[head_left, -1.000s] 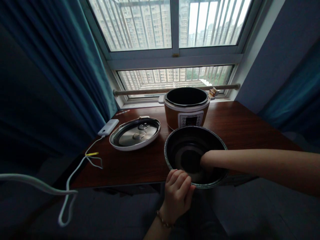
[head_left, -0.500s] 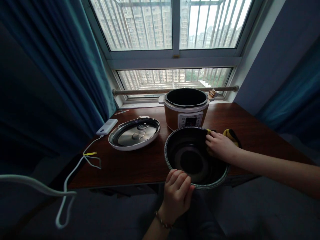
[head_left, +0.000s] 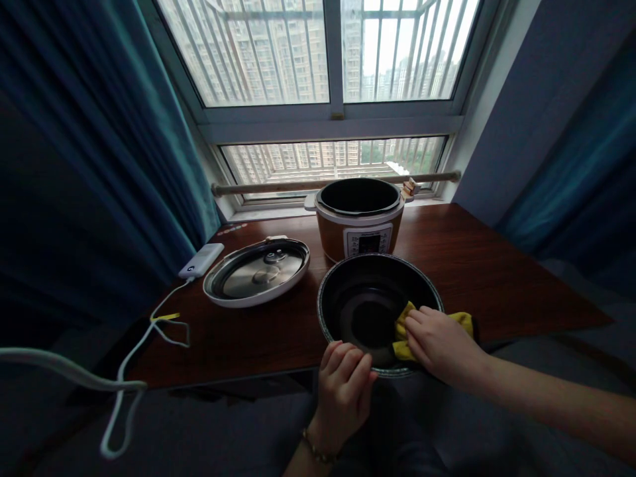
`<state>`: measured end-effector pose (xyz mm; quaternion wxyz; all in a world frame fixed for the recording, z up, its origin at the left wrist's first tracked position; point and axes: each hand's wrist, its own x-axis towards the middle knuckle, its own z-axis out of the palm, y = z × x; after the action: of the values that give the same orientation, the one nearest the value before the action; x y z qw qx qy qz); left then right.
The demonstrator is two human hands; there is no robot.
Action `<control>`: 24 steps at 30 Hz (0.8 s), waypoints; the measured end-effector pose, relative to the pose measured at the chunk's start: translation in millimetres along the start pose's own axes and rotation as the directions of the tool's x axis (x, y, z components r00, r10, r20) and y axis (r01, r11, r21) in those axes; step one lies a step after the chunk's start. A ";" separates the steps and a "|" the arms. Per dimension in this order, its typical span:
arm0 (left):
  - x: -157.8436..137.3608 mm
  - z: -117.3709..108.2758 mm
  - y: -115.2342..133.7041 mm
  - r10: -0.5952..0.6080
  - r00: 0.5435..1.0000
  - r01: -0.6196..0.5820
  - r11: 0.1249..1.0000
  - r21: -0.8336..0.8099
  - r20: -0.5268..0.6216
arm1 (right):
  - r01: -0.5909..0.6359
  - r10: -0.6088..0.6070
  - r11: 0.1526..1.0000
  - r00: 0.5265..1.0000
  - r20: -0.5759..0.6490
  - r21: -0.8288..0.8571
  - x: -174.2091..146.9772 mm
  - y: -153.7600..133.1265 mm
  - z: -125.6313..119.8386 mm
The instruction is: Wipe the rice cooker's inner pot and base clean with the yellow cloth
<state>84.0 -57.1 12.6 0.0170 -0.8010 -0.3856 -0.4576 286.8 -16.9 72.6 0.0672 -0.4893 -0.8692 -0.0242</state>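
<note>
A dark inner pot [head_left: 342,291] is tilted toward me at the table's front edge, its mouth facing up. My left hand [head_left: 344,384] is closed over the near rim of the pot, a beaded bracelet on its wrist. In my right hand [head_left: 444,344] is a yellow cloth [head_left: 405,331] with dark parts, pressed against the pot's right inner wall near the rim; one end of it hangs outside. Just behind the pot stands a brown and white electric cooker [head_left: 330,232] with its top uncovered and a control panel in front.
Left of the pot lies the cooker's lid [head_left: 256,299], inner metal side up. A white power bank [head_left: 201,260] with a white cable [head_left: 130,351] rests at the table's left edge. The wooden table [head_left: 497,265] meets a barred window; blue curtains [head_left: 124,119] hang at both sides.
My right hand has moved the cloth down along the pot's right side toward the near rim, and more yellow shows. My left hand keeps its hold. The view has shifted slightly right.
</note>
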 end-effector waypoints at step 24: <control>3.8 0.5 -4.2 -0.016 1.000 0.016 0.999 -0.031 0.002 | 0.335 -0.299 0.895 0.940 -0.162 0.293 3.8 70.2 4.4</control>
<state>82.8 -51.7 13.7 0.0007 -0.7987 -0.3847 -0.4627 344.4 23.3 67.0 0.1889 -0.3216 -0.9246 0.0771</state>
